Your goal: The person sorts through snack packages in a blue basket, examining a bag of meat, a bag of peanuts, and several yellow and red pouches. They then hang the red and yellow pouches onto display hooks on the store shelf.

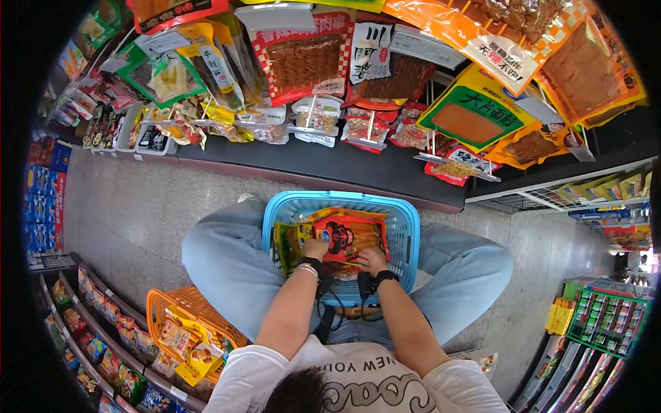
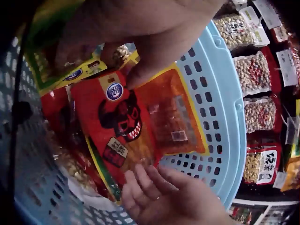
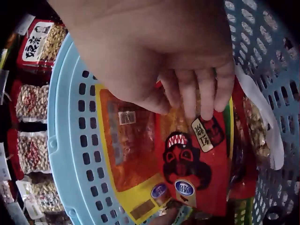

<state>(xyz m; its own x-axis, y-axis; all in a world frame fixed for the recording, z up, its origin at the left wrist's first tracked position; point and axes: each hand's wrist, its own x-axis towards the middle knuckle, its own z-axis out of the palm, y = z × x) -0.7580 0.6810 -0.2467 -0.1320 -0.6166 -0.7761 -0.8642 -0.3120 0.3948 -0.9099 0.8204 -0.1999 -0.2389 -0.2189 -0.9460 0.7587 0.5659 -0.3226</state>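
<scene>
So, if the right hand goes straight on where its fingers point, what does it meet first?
The red snack packet in the blue basket; the fingers of the right hand seem to touch it, though the depth is hard to judge.

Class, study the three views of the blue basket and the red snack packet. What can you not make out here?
- Left wrist view: the left hand sits close to the lens and is blurred, so it is unclear whether its fingers grip the red packet.
- Head view: the packets beneath the red packet are covered by it and by the right hand.
- Right wrist view: the floor of the blue basket is hidden by packets.
- The red packet's small print is too small in the head view and blurred in both wrist views.
</scene>
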